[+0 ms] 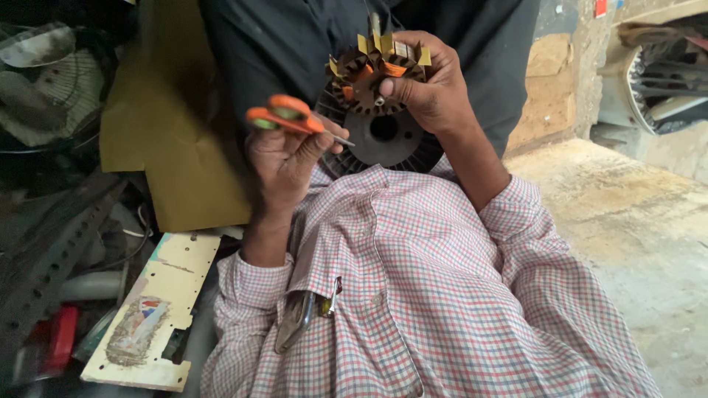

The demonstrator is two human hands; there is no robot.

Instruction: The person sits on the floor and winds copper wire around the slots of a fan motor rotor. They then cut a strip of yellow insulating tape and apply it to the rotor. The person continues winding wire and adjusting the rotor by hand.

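Observation:
My left hand (284,158) is closed around orange-handled scissors (284,116), their short blades pointing right. My right hand (436,82) grips a round motor stator (366,79) with copper windings and yellow insulating paper strips (380,43) sticking out of its slots; the thumb presses near its centre. Just below the stator sits a dark round finned motor part (385,138) with a centre hole, resting on my lap. The scissor tips end close to this part, left of its hole.
My checked shirt (442,295) fills the foreground, with a clip and pens in its pocket (304,317). A yellow-brown cardboard sheet (169,125) and a pale cut-out board (155,317) lie at left among fan guards (44,88) and clutter. Concrete floor (634,221) lies to the right.

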